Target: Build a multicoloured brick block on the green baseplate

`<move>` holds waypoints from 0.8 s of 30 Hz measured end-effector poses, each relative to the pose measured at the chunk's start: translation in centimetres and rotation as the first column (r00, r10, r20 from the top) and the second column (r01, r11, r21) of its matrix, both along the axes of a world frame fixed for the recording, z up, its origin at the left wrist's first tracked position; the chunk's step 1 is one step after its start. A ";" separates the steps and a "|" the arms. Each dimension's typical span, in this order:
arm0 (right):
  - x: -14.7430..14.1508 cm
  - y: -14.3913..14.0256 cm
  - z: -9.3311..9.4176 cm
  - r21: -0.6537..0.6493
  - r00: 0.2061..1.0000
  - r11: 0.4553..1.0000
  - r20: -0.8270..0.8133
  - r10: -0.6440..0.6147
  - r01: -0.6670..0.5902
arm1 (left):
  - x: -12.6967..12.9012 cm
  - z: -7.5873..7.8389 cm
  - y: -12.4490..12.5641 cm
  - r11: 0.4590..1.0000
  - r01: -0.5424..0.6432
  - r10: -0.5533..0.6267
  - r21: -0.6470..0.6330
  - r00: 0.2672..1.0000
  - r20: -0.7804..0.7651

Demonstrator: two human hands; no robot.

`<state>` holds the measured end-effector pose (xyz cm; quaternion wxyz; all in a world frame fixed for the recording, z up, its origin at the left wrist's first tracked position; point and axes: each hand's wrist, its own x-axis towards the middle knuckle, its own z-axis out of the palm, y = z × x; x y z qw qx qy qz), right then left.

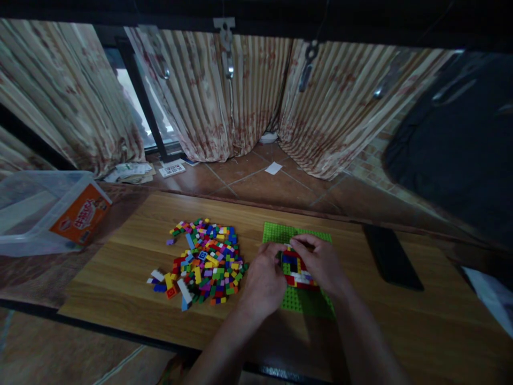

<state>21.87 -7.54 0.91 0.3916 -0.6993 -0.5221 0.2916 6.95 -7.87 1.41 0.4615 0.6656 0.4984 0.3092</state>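
Head view is showing a wooden table (120, 278) running across the lower frame, and starting at the far left a clear tub (28, 214) is sitting off the table's edge with an orange box (80, 214) leaning against its side. Moving right, a pile (206, 259) of loose coloured bricks is spreading over the tabletop, with a few white and blue strays lying at its near-left fringe. Just right of the pile, the left hand (262, 278) is resting with fingers curled, its fingertips pressing against the left edge of a small build (295, 270) of red, white, blue and yellow bricks. That build is standing on a green baseplate (276, 232), which is lying flat near the middle of the table. The right hand (320, 262) is arching over the build from the far side, fingers bent down onto its top and right edge; whether either hand is pinching a loose brick I cannot tell, as the fingers are covering the spot. Farther right, a black slab (390, 256) is lying flat on the table, well apart from the hands. Behind everything, striped curtains (224, 96) are hanging down to a tiled floor (256, 182).
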 end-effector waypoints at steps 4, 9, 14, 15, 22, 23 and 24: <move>0.1 0.0 0.0 0.011 0.999 1.000 -0.029 0.016 -0.015 | 0.0 -0.3 0.3 1.000 0.004 -0.004 0.000 1.000 -0.031; 0.0 0.1 -0.4 -0.010 1.000 1.000 -0.011 0.021 -0.021 | -0.1 -0.7 0.3 1.000 0.017 -0.016 0.019 0.998 -0.053; 0.0 0.3 -0.8 -0.013 1.000 1.000 -0.014 0.003 -0.003 | -0.1 -0.3 0.2 1.000 0.003 -0.003 0.013 0.999 -0.045; 0.1 0.3 -0.8 -0.013 1.000 1.000 -0.010 0.004 -0.004 | -0.1 -0.2 0.2 1.000 -0.001 0.001 0.011 0.999 -0.041; 0.5 0.2 -1.0 -0.001 0.995 0.996 -0.031 0.094 -0.094 | -0.3 0.1 0.2 1.000 -0.013 0.013 0.024 1.000 -0.026; 0.5 0.2 -1.0 -0.004 0.994 0.995 -0.038 0.099 -0.099 | -0.4 0.1 0.3 1.000 -0.022 0.023 0.021 0.999 -0.028; 0.5 0.2 -1.0 -0.010 0.994 0.995 -0.046 0.101 -0.102 | -0.5 0.0 0.5 0.999 -0.036 0.036 0.017 0.999 -0.028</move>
